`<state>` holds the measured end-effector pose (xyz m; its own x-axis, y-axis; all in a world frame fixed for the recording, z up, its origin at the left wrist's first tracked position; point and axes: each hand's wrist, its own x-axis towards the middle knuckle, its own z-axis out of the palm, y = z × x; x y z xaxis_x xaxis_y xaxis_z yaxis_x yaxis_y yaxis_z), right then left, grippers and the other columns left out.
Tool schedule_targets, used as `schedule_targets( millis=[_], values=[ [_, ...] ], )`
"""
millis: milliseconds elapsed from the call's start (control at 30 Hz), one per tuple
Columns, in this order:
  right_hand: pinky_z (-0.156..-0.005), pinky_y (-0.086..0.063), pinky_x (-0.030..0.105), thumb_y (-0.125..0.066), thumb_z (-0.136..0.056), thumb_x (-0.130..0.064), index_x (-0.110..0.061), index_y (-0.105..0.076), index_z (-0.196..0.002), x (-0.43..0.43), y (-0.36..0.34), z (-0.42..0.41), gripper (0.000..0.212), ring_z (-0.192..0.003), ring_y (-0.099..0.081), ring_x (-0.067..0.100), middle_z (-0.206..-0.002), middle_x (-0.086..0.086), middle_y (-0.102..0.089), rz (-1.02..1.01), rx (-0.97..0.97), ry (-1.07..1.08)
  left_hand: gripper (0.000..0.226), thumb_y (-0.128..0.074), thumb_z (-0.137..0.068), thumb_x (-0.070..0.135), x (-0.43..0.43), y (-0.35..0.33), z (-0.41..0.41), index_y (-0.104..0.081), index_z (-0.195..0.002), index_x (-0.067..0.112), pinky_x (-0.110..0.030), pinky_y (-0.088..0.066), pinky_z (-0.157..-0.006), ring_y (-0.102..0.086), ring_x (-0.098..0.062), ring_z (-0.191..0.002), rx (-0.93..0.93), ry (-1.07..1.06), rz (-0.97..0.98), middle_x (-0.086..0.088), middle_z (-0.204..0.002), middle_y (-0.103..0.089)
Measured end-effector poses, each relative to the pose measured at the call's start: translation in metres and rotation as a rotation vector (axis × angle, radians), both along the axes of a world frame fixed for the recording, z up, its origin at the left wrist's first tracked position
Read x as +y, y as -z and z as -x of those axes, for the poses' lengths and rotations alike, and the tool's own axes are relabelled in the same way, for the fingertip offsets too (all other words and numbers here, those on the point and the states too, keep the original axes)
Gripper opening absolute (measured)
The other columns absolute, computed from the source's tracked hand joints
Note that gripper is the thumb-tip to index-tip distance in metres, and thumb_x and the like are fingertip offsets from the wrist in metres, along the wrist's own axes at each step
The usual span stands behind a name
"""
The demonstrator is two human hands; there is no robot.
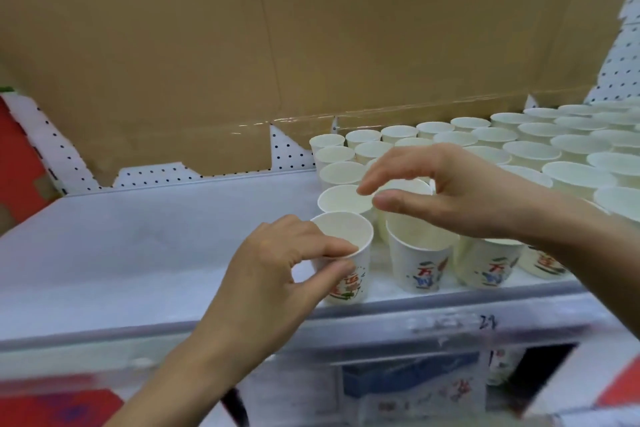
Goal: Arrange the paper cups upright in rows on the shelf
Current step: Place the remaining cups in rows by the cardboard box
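Left hand (277,263) pinching rim of front cup (346,232), thumb and forefinger clamped, cup standing upright. Right hand (467,191) hovering, fingers apart, gripping nothing. Rows of cups (530,152) filling shelf (138,246) beyond right fingers; stretch left of left fingers awaiting cups, roughly half seeming left.

Bright, even, diffuse light is spread over the scene, and no hard shadows are cast. Only faint grey shading is seen on the pale white shelf board (138,253). The rows of plain white paper cups (530,152) at the right are almost washed out. A dull sheen is shown on the clear tape (398,113) along the brown cardboard wall (207,45), whose top edge is bowed by the wide lens. The coloured print on the nearest white paper cup (346,284) is softened, and the grey shelf-front rail (450,326) is smeared by blur.
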<state>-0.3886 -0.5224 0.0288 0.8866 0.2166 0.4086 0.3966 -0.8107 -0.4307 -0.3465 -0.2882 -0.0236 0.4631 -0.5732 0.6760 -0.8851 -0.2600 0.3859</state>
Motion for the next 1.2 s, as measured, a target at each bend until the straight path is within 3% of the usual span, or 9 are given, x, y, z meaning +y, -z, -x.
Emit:
schedule_targets(
  millis=[233, 300, 367, 467, 567, 667, 933, 1067, 1200],
  values=[
    [-0.094, -0.047, 0.035, -0.053, -0.086, -0.05, -0.036, -0.071, -0.105, -0.009, 0.018, 0.02, 0.03, -0.11, -0.056, 0.001, -0.113, -0.02, -0.063, 0.003, -0.047, 0.025, 0.018, -0.07, -0.076, 0.039, -0.028, 0.007, 0.016, -0.077, -0.089, 0.028, -0.037, -0.048, -0.059, -0.055, -0.004, -0.071, -0.171, -0.165, -0.04, 0.017, -0.08, -0.071],
    [-0.096, -0.046, 0.034, -0.052, -0.09, -0.048, -0.035, -0.07, -0.107, -0.01, 0.022, 0.024, 0.028, -0.112, -0.053, 0.0, -0.115, -0.018, -0.062, 0.035, -0.083, 0.046, 0.034, -0.07, -0.075, 0.049, -0.029, 0.009, 0.019, -0.074, -0.101, 0.028, -0.037, -0.05, -0.069, -0.057, -0.004, -0.084, -0.188, -0.182, -0.028, 0.015, -0.094, -0.071],
    [-0.098, -0.044, 0.034, -0.05, -0.093, -0.051, -0.036, -0.068, -0.111, -0.011, 0.026, 0.031, 0.029, -0.115, -0.05, 0.002, -0.12, -0.018, -0.059, 0.064, -0.132, 0.075, 0.065, -0.067, -0.07, 0.063, -0.026, 0.01, 0.022, -0.06, -0.125, 0.028, -0.029, -0.044, -0.092, -0.051, -0.005, -0.11, -0.173, -0.204, 0.002, 0.012, -0.122, -0.061],
    [-0.1, -0.043, 0.035, -0.041, -0.089, -0.061, -0.04, -0.06, -0.122, -0.012, 0.036, 0.045, 0.044, -0.121, -0.046, 0.005, -0.129, -0.017, -0.054, 0.129, -0.164, 0.146, 0.108, -0.074, -0.058, 0.071, -0.022, 0.013, 0.026, -0.025, -0.148, 0.038, -0.015, -0.024, -0.11, -0.026, 0.002, -0.137, 0.164, -0.205, 0.101, 0.022, -0.15, -0.027],
    [-0.103, -0.034, 0.029, -0.036, -0.089, -0.064, -0.04, -0.055, -0.129, -0.009, 0.05, 0.055, 0.05, -0.123, -0.045, 0.007, -0.134, -0.016, -0.053, 0.254, -0.156, 0.185, 0.132, -0.077, -0.045, 0.07, -0.029, 0.021, 0.024, 0.003, -0.148, 0.05, -0.028, -0.02, -0.115, -0.012, 0.001, -0.143, 0.518, -0.183, 0.081, 0.03, -0.155, -0.003],
    [-0.103, -0.025, 0.024, -0.039, -0.089, -0.06, -0.037, -0.058, -0.127, -0.008, 0.055, 0.058, 0.048, -0.121, -0.045, 0.007, -0.13, -0.016, -0.056, 0.322, -0.17, 0.203, 0.134, -0.082, -0.048, 0.062, -0.04, 0.027, 0.024, 0.009, -0.146, 0.051, -0.024, -0.019, -0.113, -0.009, 0.006, -0.141, 0.584, -0.154, 0.078, 0.027, -0.157, -0.001],
    [-0.105, -0.027, 0.033, -0.036, -0.089, -0.056, -0.037, -0.061, -0.118, -0.005, 0.053, 0.057, 0.043, -0.113, -0.052, 0.008, -0.122, -0.018, -0.062, 0.339, -0.157, 0.196, 0.121, -0.086, -0.067, 0.037, -0.052, 0.033, 0.028, 0.002, -0.15, 0.044, -0.031, -0.027, -0.117, -0.02, -0.001, -0.142, 0.563, -0.156, 0.135, 0.02, -0.157, -0.015],
    [-0.103, -0.027, 0.03, -0.034, -0.087, -0.062, -0.04, -0.059, -0.121, -0.01, 0.046, 0.058, 0.047, -0.113, -0.049, 0.003, -0.122, -0.02, -0.061, 0.309, -0.172, 0.194, 0.117, -0.084, -0.067, 0.041, -0.048, 0.03, 0.032, -0.001, -0.15, 0.043, -0.022, -0.022, -0.112, -0.014, 0.005, -0.14, 0.535, -0.176, 0.143, 0.022, -0.158, -0.01],
    [-0.101, -0.031, 0.03, -0.048, -0.084, -0.063, -0.038, -0.061, -0.12, -0.026, 0.036, 0.069, 0.046, -0.117, -0.05, 0.001, -0.122, -0.02, -0.06, 0.159, -0.256, 0.203, 0.105, -0.074, -0.068, 0.058, -0.045, 0.026, 0.042, -0.009, -0.149, 0.044, -0.031, -0.02, -0.117, -0.008, 0.004, -0.143, 0.39, -0.244, 0.117, 0.025, -0.156, -0.008]
  ],
)
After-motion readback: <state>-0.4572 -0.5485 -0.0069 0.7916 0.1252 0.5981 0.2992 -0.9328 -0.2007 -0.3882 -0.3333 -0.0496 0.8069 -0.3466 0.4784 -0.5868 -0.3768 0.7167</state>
